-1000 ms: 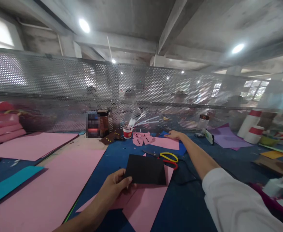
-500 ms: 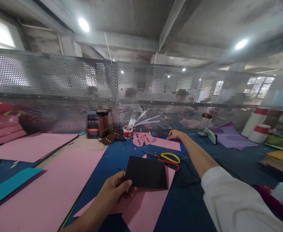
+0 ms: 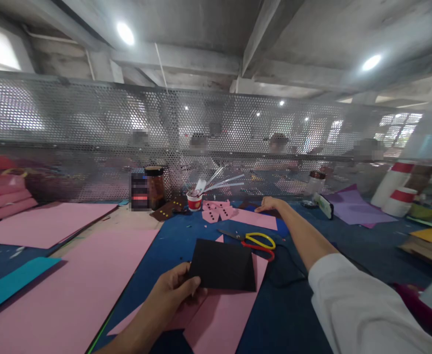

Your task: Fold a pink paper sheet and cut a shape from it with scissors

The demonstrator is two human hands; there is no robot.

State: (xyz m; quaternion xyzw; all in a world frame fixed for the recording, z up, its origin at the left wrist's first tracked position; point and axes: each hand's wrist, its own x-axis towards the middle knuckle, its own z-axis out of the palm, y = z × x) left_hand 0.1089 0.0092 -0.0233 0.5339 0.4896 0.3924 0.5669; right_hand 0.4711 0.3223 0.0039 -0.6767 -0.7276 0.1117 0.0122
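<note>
Between the thumb and fingers of my left hand (image 3: 177,290) is a rectangular piece of black card (image 3: 223,265), gripped at its left edge. It is held over cut pink paper pieces (image 3: 223,314) on the blue table. My right hand (image 3: 270,204) is stretched to the back of the table, its fingers closed and bent down by a pink strip (image 3: 254,218) and dark brown paper (image 3: 245,204). What those fingertips pinch, if anything, is hidden. Scissors (image 3: 258,243) with yellow and red handles lie behind the card. Left of the strip are pink pieces with black dots (image 3: 217,210).
A red-and-white cup (image 3: 194,201) holding clear sticks stands at the back, beside a dark-lidded jar (image 3: 155,187). Large pink sheets (image 3: 79,290) cover the left side. A phone (image 3: 325,206) and purple paper (image 3: 354,206) are at the right. A perforated metal screen (image 3: 216,128) rises behind.
My right hand has shifted very slightly right at the back of the table. My left hand and the black card stay almost where they were; the view has turned a little.
</note>
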